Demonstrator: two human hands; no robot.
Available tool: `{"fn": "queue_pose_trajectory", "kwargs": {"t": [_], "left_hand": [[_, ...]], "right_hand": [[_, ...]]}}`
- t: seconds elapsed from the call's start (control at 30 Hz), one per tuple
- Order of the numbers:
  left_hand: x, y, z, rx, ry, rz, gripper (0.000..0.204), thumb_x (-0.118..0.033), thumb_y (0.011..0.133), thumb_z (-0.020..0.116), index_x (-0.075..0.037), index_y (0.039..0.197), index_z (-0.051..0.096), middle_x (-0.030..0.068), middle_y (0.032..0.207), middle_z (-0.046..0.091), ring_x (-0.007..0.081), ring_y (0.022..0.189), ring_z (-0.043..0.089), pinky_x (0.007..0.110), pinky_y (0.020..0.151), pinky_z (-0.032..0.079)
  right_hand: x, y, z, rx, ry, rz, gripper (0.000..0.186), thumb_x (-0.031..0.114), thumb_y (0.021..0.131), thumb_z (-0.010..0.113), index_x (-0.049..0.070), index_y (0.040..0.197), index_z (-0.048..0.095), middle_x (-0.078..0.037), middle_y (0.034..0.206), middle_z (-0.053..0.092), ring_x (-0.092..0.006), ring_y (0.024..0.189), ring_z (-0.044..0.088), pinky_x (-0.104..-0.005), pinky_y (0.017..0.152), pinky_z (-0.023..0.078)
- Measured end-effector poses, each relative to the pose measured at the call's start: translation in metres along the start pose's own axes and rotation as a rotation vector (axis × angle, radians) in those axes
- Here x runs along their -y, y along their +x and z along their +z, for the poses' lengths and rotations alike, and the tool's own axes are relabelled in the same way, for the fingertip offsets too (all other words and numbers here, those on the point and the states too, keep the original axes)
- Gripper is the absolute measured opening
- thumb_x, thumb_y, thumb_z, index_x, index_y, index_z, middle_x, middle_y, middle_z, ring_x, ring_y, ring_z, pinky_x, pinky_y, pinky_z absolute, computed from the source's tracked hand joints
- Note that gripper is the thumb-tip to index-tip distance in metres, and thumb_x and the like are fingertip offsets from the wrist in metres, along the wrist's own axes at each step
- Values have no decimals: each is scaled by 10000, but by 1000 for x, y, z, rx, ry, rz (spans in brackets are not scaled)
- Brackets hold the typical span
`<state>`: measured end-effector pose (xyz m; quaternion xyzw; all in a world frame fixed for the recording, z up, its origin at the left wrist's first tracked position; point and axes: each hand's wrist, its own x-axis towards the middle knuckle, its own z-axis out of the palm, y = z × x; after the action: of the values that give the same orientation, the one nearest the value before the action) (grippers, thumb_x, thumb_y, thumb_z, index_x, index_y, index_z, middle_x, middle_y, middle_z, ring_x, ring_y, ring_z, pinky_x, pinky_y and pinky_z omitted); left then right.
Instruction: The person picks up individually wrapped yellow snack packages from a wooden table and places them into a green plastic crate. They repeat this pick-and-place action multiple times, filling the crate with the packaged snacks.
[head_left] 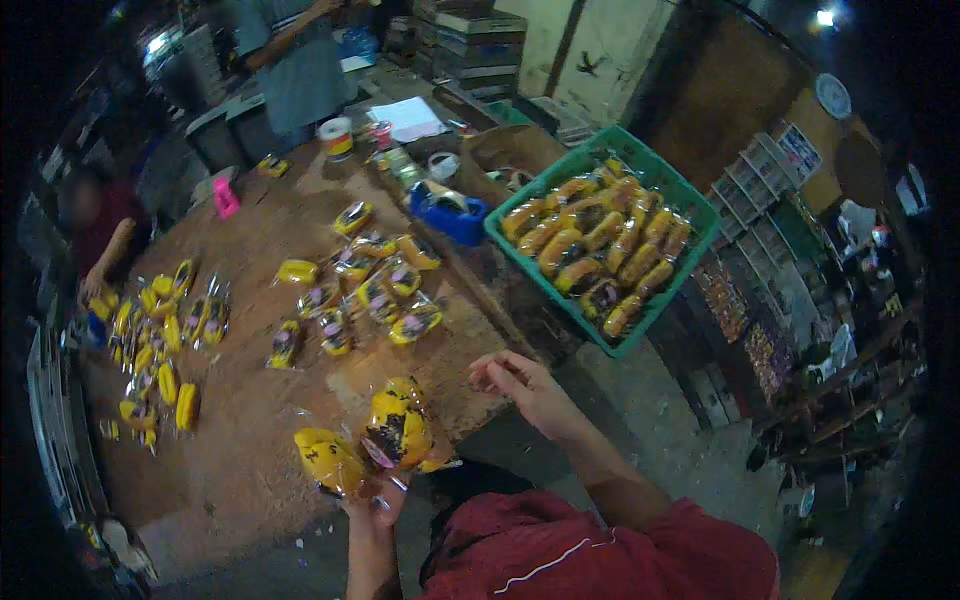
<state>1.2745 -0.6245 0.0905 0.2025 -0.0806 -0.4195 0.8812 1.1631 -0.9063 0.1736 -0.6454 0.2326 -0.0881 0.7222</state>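
Observation:
My left hand (388, 498) is low at the table's near edge, closed around clear-wrapped yellow bread rolls. One roll (330, 460) leans left; another, with dark topping (400, 420), stands up beside it. To the right, my right hand (515, 385) hovers by the table edge, apart from the rolls. Its thumb and fingers are pressed together, and whatever they may hold is too small to make out. Several wrapped rolls (380, 290) lie loosely grouped on the brown table (250, 420) beyond my hands.
Right of the table, a green crate (625, 345) holds several wrapped rolls. A blue tape dispenser (450, 215) stands near its left corner. More wrapped rolls (150, 340) lie at far left, near a seated person's arm (110, 250). Another person (300, 85) stands beyond the table.

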Motion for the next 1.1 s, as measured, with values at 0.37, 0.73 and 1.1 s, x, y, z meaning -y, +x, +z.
{"fn": "queue_pose_trajectory", "kwargs": {"t": [0.37,0.73,1.1], "left_hand": [[166,206,125,370,-107,-172,685,-489,1010,651,-99,1545,477,127,1570,514,322,1418,518,520,1205,431],[291,306,182,-55,170,-109,730,-508,977,656,-114,1561,463,124,1582,500,310,1437,496,497,1228,396],[297,293,183,-2,353,207,1031,-800,809,699,-152,1574,458,100,1563,520,306,1405,521,505,1207,407]], "right_hand": [[48,-21,-218,5,24,-315,707,235,953,811,131,1560,464,-87,1477,517,-223,1377,513,-387,1135,455],[107,69,-434,229,-81,-281,832,171,893,839,178,1596,393,-121,1548,402,-278,1443,448,-434,1167,455],[131,130,-489,48,11,-338,808,58,903,787,99,1596,373,-98,1473,520,-244,1398,495,-407,1124,475]]}}
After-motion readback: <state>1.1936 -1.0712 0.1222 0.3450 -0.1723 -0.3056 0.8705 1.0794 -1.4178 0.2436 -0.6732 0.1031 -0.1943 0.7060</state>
